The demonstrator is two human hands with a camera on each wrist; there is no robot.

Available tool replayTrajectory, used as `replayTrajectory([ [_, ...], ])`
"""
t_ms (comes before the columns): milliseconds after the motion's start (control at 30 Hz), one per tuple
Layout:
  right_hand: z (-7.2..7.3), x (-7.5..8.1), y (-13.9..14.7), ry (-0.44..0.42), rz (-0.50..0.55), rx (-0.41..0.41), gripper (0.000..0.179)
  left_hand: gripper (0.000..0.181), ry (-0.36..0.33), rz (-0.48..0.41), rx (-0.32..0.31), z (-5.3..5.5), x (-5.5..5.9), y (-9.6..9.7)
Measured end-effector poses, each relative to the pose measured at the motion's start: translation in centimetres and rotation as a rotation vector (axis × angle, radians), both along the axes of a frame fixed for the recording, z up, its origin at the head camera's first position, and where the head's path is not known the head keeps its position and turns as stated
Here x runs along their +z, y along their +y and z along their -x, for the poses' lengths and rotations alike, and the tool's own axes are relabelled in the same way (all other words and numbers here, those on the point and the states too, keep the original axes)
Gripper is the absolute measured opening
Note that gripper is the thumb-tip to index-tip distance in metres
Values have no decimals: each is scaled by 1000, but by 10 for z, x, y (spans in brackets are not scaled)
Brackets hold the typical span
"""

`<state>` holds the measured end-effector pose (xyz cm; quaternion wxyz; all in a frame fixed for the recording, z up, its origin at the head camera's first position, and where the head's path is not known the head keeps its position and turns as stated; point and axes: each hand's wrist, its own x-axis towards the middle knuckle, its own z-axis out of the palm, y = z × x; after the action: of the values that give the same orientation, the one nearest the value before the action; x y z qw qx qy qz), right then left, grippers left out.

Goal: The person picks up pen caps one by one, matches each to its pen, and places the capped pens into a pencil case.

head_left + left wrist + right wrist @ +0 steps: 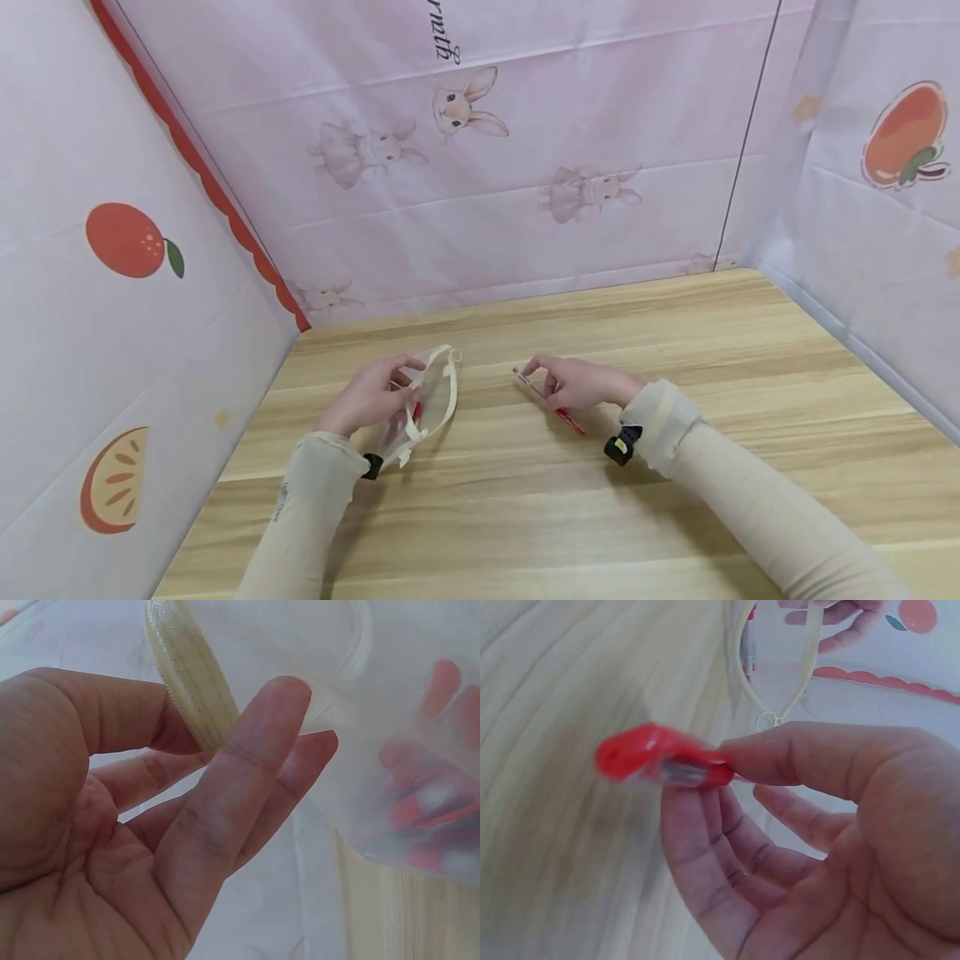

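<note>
My left hand (372, 396) pinches the cream zipper edge of a translucent mesh pouch (196, 671), whose mouth gapes toward the right in the head view. Inside the pouch, several red and white items (442, 688) show blurrily through the mesh; one red-tipped item (417, 411) is visible at the mouth. To the right of the pouch, my right hand (581, 383) holds a slim pen with a red end (572, 422) between thumb and fingers. The pen slants above the tabletop, its red clip end (649, 752) facing the right wrist camera, and stays apart from the pouch.
A wood-grain table (517, 517) lies under both hands. Pale fabric walls with rabbit prints (480, 208) and fruit prints close off the back and both sides. Black wrist cameras (622, 446) sit below the sleeves' cuffs.
</note>
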<state>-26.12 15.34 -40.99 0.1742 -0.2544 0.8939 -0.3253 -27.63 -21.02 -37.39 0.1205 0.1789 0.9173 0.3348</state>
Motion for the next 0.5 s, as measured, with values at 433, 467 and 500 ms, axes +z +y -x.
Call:
replayTrajectory([
  [433, 1, 6, -31, -153, 353, -179, 63, 43, 68, 36, -16, -1, 2, 14],
  [467, 2, 6, -34, -160, 374, -199, 63, 43, 68, 36, -18, -1, 2, 15],
  [500, 3, 6, -37, -168, 397, -219, 63, 43, 72, 36, -18, -1, 2, 16],
])
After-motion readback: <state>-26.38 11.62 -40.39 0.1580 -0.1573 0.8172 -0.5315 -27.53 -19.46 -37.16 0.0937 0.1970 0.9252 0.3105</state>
